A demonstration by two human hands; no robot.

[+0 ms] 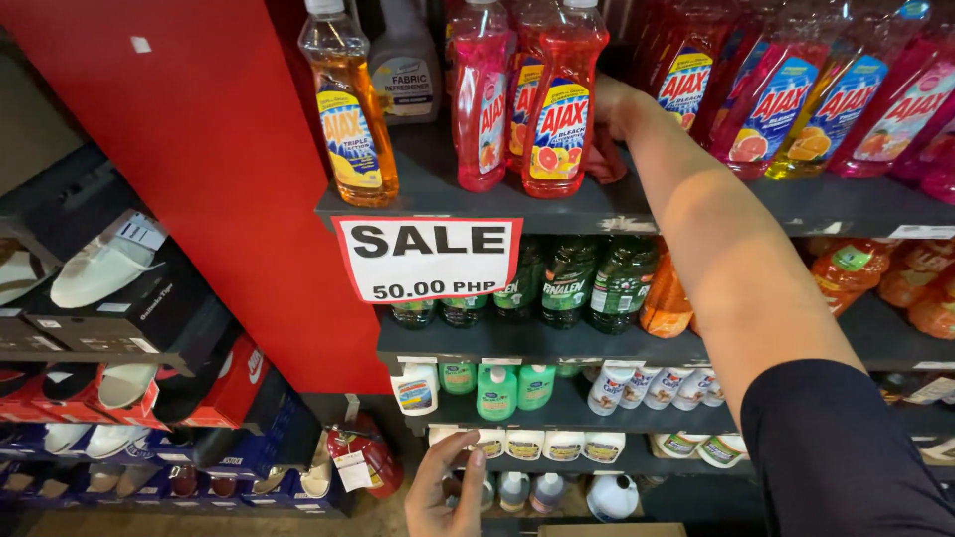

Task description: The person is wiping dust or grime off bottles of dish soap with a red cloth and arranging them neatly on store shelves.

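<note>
Single head-worn view, set close before a dark grey metal shelf rack (557, 214) of plastic bottles, facing it and tilted downward. The top shelf sits at arm's reach; lower shelves recede toward the floor. A red upright panel (209, 149) and shoe shelving (119, 348) fill the left.

dark shelf (428, 204) carries orange bottle (350, 109) and red bottles (557, 99).

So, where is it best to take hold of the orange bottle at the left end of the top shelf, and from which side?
Grip the orange bottle at its narrow part just under the white cap, coming from the front. It stands upright at the shelf edge, and its front is free. A red bottle stands further right, where the right hand reaches.
</note>
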